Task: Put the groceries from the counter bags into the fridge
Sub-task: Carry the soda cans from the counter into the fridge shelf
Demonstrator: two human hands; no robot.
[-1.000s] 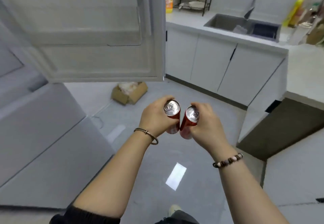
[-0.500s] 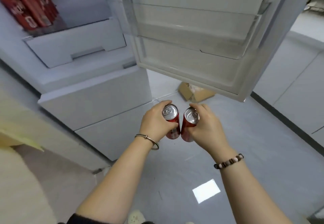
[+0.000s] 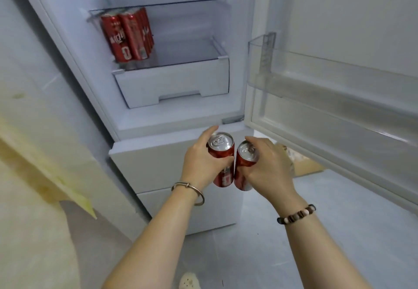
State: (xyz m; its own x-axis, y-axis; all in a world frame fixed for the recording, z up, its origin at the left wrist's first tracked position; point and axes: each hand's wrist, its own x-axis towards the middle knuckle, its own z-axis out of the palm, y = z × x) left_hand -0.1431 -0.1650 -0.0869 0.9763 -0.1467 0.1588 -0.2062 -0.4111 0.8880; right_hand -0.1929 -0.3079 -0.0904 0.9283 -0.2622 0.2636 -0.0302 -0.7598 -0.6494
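Red cans [image 3: 220, 151] are gripped, one in the left hand [image 3: 199, 164], one in the right hand [image 3: 270, 169], before the open fridge [image 3: 172, 83]; they are best set upright beside the stored cans [image 3: 126, 38].

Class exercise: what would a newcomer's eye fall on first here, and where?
Two red cans at centre, side by side: the left can gripped by the left hand, the right can by the right hand. Then the stored red cans at the left of a glass shelf in the open fridge.
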